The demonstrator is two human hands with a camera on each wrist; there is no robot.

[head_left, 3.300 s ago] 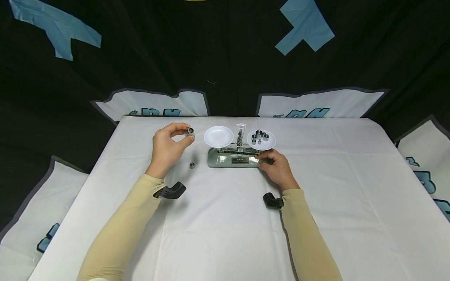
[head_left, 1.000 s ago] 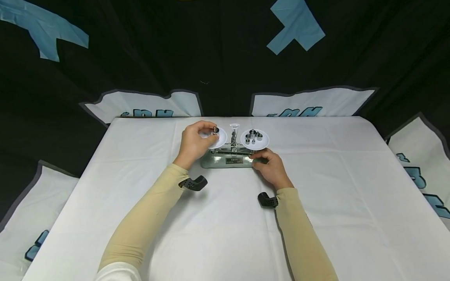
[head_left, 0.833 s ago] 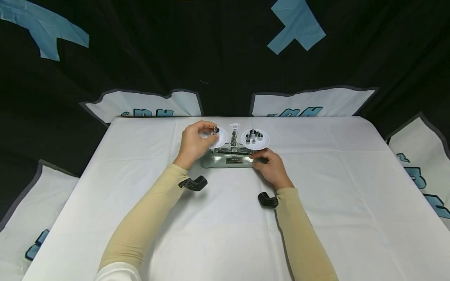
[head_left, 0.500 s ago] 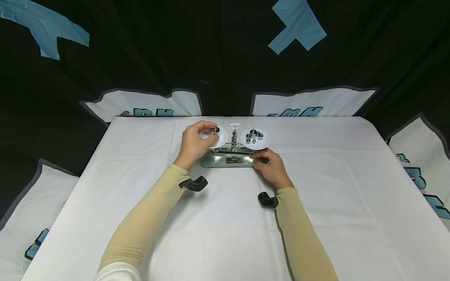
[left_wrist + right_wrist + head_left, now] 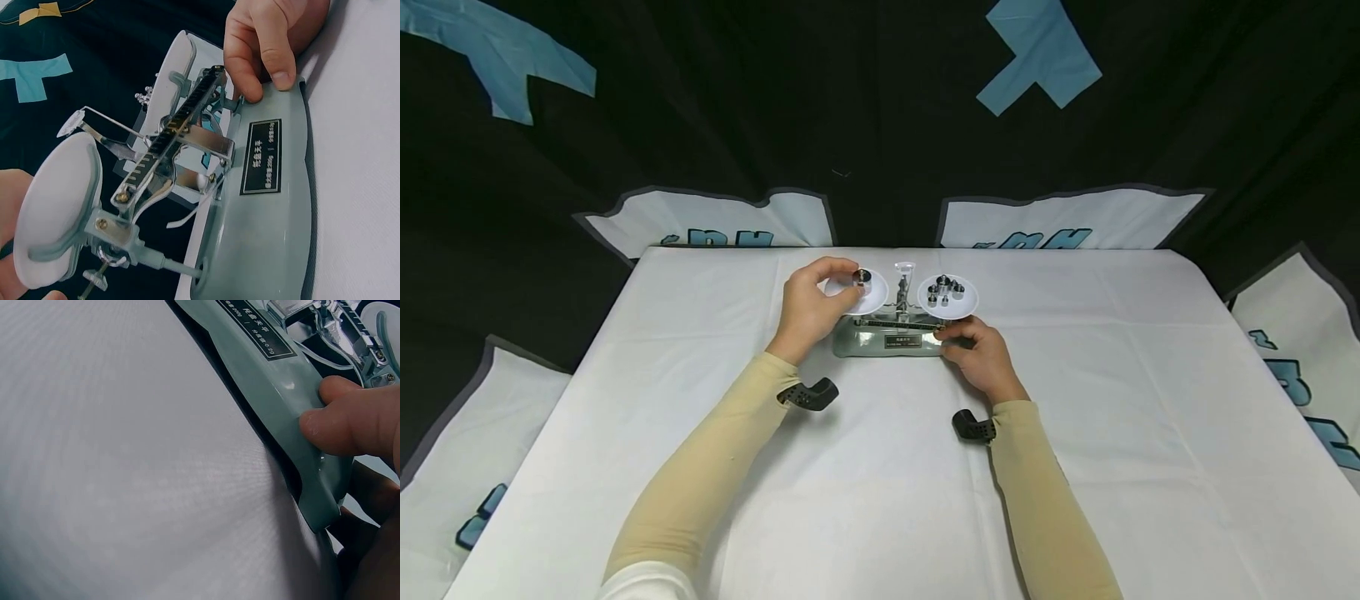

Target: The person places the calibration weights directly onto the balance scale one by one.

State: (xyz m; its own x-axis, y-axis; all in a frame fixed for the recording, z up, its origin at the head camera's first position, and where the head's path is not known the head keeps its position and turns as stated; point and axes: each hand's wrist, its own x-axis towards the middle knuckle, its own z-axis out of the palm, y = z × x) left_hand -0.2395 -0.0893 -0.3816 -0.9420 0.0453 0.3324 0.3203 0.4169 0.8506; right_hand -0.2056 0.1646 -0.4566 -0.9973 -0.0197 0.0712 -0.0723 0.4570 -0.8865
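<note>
A grey-green pan balance [image 5: 857,340] stands near the table's far edge with two white pans. On the left pan [image 5: 877,300] is a shiny metal weight [image 5: 863,277]. My left hand [image 5: 808,310] is beside that weight, thumb and index finger parted at its near side. In the left wrist view, the pan hides most of those fingers. My right hand [image 5: 983,357] grips the right end of the base, thumb on the front face, as the right wrist view shows. Several small metal weights [image 5: 943,286] stand grouped on the right pan [image 5: 967,303].
A white cloth [image 5: 865,483] covers the table. Behind it hangs a dark curtain [image 5: 737,108] with blue and white patches. Between the pans rises the pointer with its clear fan-shaped scale [image 5: 904,269]. Black wrist cameras [image 5: 811,395] sit on both forearms.
From the left, my left hand has brought the weight onto the left pan, then drawn slightly back from it. The small weight on the cloth no longer shows. My right hand keeps its hold.
</note>
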